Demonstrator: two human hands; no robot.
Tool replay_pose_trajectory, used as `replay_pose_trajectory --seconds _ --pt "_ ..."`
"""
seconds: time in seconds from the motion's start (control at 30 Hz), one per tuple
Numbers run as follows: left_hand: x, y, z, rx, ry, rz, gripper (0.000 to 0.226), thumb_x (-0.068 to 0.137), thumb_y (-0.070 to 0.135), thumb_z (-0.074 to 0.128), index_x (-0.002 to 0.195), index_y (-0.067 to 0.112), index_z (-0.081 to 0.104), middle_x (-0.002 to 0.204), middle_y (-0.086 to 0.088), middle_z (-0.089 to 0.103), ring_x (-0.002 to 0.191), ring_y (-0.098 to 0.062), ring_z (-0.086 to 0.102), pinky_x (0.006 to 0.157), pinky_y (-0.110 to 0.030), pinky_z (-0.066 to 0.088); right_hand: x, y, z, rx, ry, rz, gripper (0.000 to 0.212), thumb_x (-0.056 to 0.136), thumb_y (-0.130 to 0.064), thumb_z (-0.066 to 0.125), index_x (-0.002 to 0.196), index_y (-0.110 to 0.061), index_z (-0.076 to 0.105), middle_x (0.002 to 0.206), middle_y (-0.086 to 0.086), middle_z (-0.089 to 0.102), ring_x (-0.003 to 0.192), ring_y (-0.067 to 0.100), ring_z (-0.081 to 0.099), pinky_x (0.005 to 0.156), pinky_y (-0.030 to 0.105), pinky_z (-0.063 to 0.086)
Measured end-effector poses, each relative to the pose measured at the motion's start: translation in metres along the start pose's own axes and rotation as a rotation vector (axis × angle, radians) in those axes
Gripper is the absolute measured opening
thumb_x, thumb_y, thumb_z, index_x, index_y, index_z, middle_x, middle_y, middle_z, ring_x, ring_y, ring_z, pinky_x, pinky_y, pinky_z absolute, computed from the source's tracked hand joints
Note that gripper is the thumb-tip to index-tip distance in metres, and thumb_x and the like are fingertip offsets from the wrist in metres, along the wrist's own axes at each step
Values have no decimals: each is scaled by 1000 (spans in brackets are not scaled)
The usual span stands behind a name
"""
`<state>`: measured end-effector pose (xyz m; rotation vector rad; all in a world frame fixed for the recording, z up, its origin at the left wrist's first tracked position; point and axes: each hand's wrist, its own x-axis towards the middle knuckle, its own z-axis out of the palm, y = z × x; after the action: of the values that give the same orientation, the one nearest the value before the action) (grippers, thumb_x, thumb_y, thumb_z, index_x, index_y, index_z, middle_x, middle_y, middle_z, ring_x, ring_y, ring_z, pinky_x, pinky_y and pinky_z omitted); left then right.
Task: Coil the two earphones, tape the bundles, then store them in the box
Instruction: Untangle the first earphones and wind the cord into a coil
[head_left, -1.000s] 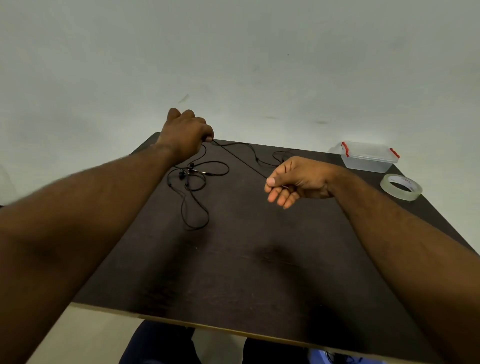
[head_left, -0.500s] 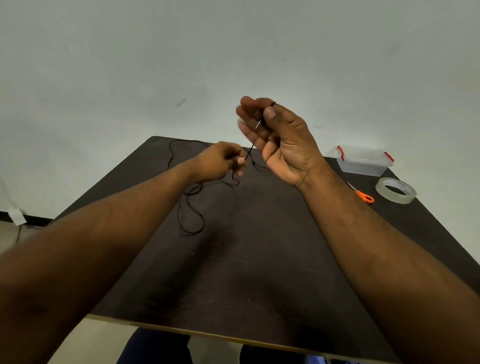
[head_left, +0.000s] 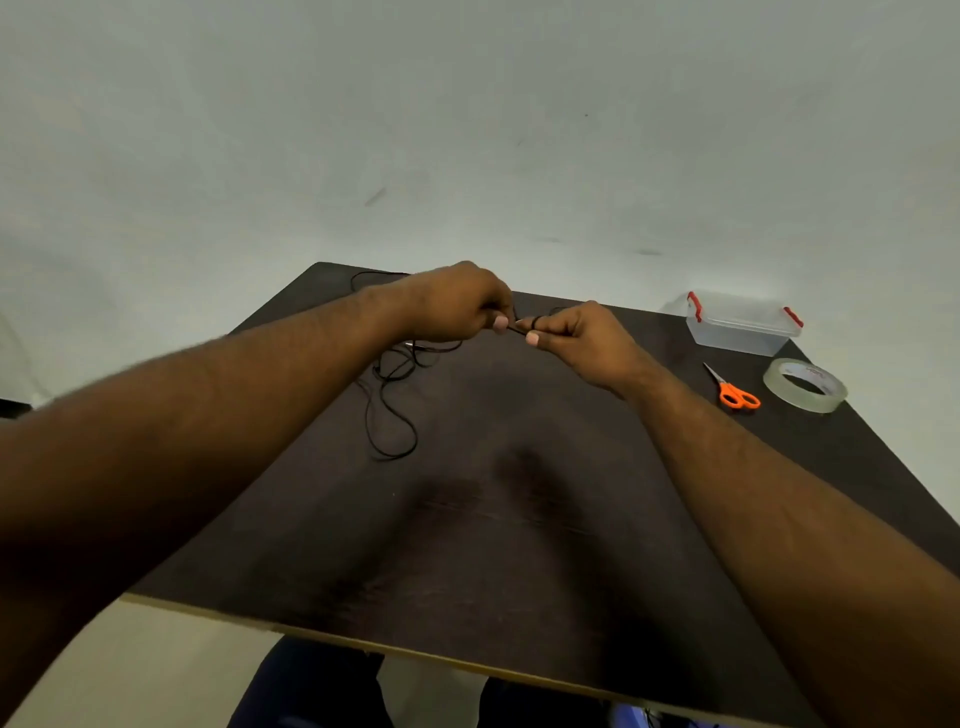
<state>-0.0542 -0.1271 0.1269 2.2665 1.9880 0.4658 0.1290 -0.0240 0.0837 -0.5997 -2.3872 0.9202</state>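
- Pinching a thin black earphone cord (head_left: 519, 329) between thumb and fingers, the left hand (head_left: 457, 306) and the right hand (head_left: 582, 338) met above the far middle of the dark brown wooden surface (head_left: 493, 519), thumbs almost touching.
- Each grip was pressed together on the cord, with a short stretch of it running straight between the two thumbs and a small loop showing at the right grip's fingers.
- Below and to the left of the left grip, the rest of the black earphone wiring (head_left: 392, 405) lay loose on the surface in tangled loops, one long loop trailing toward the near edge; where one earphone ended and the other began could not be told.
- Well to the right of the right grip, near the far right corner, stood a clear plastic box with red latches (head_left: 740, 325), its lid on.
- Nearer than the box lay small orange-handled scissors (head_left: 735, 392), and just beside them, farther right, a roll of clear tape (head_left: 805, 385) lay flat.
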Motion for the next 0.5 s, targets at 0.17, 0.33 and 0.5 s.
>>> replay_pose_trajectory --seconds 0.17,0.33,0.5 --pt "5 4 -15 103 65 74 14 96 15 54 98 15 67 92 11 59 88 -10 56 78 -29 44 -1 -7 -1 264 -142 216 14 87 -14 69 98 -9 76 104 -2 74 101 14 69 85 30 56" --pt "9 15 -17 -60 194 193 13 93 5 55 95 9 67 88 6 62 83 -6 57 76 -19 44 -5 -22 -11 771 -372 448 27 81 -12 65 106 -5 71 112 16 71 104 28 68 82 35 58" --pt "2 25 -6 -471 207 116 14 95 7 55 91 5 68 90 -15 69 78 -27 65 70 -40 52 -15 -35 -12 1012 -398 295 24 84 -13 59 101 -11 76 106 12 73 97 24 71 77 35 59"
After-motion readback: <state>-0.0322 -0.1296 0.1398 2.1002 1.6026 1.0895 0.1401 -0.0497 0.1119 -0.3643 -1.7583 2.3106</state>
